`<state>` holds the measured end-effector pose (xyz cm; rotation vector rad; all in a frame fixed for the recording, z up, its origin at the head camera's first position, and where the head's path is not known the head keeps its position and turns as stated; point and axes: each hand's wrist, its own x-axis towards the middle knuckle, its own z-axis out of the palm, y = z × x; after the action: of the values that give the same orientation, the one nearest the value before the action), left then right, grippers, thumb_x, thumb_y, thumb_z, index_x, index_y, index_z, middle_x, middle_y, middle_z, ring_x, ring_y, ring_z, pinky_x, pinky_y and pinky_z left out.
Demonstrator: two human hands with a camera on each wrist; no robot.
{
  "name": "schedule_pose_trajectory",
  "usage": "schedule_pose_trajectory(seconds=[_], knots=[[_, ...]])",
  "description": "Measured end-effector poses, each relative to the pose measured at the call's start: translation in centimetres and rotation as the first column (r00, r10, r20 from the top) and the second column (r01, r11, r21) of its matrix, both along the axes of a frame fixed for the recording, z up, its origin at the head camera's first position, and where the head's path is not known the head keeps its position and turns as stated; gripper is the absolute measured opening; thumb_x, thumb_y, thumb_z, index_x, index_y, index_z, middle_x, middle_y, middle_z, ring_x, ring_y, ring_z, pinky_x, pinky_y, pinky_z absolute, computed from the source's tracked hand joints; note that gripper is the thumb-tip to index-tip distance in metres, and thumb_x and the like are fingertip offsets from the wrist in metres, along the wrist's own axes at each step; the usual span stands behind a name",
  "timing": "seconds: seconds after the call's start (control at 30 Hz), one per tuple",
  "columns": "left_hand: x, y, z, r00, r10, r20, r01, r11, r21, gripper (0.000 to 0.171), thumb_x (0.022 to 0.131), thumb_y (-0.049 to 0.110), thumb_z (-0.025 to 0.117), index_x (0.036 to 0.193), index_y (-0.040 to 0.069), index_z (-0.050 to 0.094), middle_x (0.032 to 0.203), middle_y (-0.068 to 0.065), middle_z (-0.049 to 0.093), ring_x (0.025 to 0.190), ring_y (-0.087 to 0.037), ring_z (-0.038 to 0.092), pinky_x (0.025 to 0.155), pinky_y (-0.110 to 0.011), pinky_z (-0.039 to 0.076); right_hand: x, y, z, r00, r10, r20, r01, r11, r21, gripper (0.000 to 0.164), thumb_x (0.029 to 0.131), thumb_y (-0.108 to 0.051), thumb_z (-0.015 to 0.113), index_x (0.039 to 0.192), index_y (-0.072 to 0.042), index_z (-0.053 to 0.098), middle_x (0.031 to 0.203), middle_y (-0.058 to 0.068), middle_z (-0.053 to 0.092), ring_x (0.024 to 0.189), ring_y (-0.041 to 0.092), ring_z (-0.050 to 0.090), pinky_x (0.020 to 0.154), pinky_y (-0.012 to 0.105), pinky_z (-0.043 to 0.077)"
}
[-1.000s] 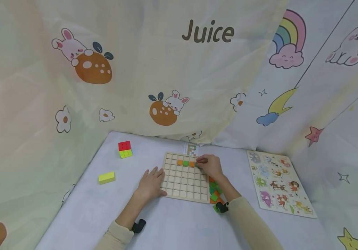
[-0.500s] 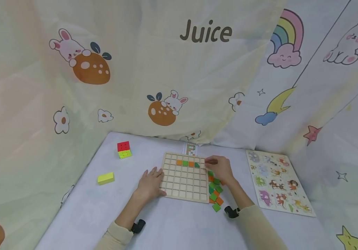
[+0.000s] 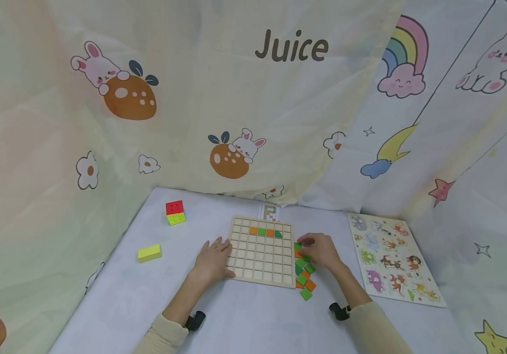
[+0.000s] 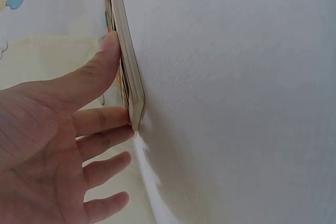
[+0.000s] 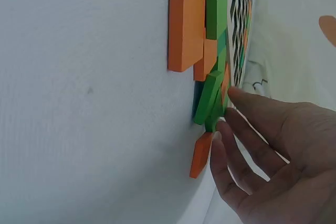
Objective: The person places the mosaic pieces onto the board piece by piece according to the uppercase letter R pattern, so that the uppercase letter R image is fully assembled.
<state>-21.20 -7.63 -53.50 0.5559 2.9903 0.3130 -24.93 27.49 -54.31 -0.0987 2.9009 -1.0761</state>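
Observation:
A wooden grid board (image 3: 262,264) lies at the middle of the table. In its upper row sit an orange tile (image 3: 253,230), a green tile (image 3: 261,231), another orange tile (image 3: 270,232) and a dark green rounded piece (image 3: 278,234). My left hand (image 3: 211,260) rests against the board's left edge, its thumb at the near corner and its fingers spread. By the board's right side my right hand (image 3: 321,250) hovers at the top of a heap of orange and green tiles (image 5: 187,32). Its fingers are parted around the heap's end, with no tile visibly lifted.
Behind the board lies a small pattern card (image 3: 269,212). To the left are a red-and-yellow puzzle cube (image 3: 175,212) and a yellow block (image 3: 149,253). An animal picture board (image 3: 397,260) lies at the right. A printed curtain (image 3: 182,88) hangs behind the table.
My right hand has left the dark green piece in the board's upper row and moved right and nearer, to the tile heap. My left hand has stayed at the board's edge.

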Motion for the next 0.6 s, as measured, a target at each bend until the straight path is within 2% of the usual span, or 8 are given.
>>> schedule_pose_trajectory(seconds=[0.03, 0.17, 0.3, 0.37, 0.47, 0.6], knots=[[0.02, -0.01, 0.03, 1.0, -0.001, -0.001, 0.001, 1.0, 0.004, 0.091, 0.075, 0.043, 0.093, 0.145, -0.004, 0.058, 0.157, -0.018, 0.051, 0.152, -0.039, 0.037, 0.122, -0.061, 0.029, 0.0, 0.01, -0.1, 1.0, 0.0, -0.004, 0.0, 1.0, 0.001, 0.023, 0.087, -0.009, 0.084, 0.11, -0.011, 0.08, 0.105, 0.006, 0.076, 0.097, 0.024, 0.067, 0.061, 0.03, 0.056], [-0.01, 0.0, 0.0, 1.0, -0.004, 0.006, 0.004, 1.0, 0.005, 0.091, 0.076, 0.043, 0.092, 0.145, -0.003, 0.057, 0.157, -0.017, 0.05, 0.152, -0.039, 0.037, 0.122, -0.061, 0.029, 0.0, -0.13, -0.18, 0.999, -0.009, -0.033, 0.009, 1.0, 0.008, 0.025, 0.086, -0.006, 0.084, 0.11, -0.008, 0.079, 0.104, 0.005, 0.076, 0.098, 0.023, 0.069, 0.08, 0.037, 0.059], [0.02, -0.02, -0.09, 1.0, -0.003, 0.012, 0.003, 1.0, 0.001, 0.091, 0.076, 0.043, 0.092, 0.146, -0.002, 0.057, 0.158, -0.016, 0.049, 0.152, -0.038, 0.036, 0.123, -0.06, 0.028, -0.12, -0.31, -0.18, 0.999, -0.026, -0.045, 0.027, 0.999, 0.017, 0.025, 0.085, -0.005, 0.085, 0.109, -0.008, 0.079, 0.103, 0.005, 0.076, 0.097, 0.023, 0.07, 0.087, 0.043, 0.06], [0.07, -0.05, -0.12, 1.0, -0.003, 0.011, 0.003, 1.0, -0.002, 0.091, 0.076, 0.043, 0.092, 0.147, -0.002, 0.057, 0.158, -0.016, 0.049, 0.153, -0.037, 0.036, 0.123, -0.06, 0.029, -0.19, -0.34, -0.21, 0.998, -0.033, -0.052, 0.034, 0.999, 0.024, 0.025, 0.084, -0.005, 0.085, 0.108, -0.008, 0.079, 0.102, 0.005, 0.077, 0.095, 0.022, 0.071, 0.084, 0.041, 0.061], [0.12, -0.04, -0.14, 1.0, -0.005, 0.009, 0.005, 1.0, -0.001, 0.091, 0.076, 0.044, 0.092, 0.146, -0.002, 0.057, 0.158, -0.016, 0.05, 0.152, -0.038, 0.036, 0.122, -0.06, 0.029, -0.25, -0.19, -0.23, 0.997, -0.042, -0.06, 0.043, 0.999, 0.013, 0.024, 0.084, -0.005, 0.085, 0.107, -0.008, 0.079, 0.099, 0.005, 0.078, 0.088, 0.02, 0.072, 0.072, 0.036, 0.061], [0.13, -0.04, -0.1, 1.0, -0.009, 0.006, 0.009, 1.0, -0.005, 0.09, 0.075, 0.044, 0.092, 0.145, -0.002, 0.058, 0.157, -0.016, 0.05, 0.152, -0.038, 0.037, 0.122, -0.06, 0.03, -0.29, 0.32, 0.09, 0.997, -0.043, -0.062, 0.04, 0.998, -0.048, 0.024, 0.084, -0.005, 0.084, 0.107, -0.007, 0.079, 0.094, 0.005, 0.077, 0.078, 0.017, 0.073, 0.061, 0.031, 0.057]])
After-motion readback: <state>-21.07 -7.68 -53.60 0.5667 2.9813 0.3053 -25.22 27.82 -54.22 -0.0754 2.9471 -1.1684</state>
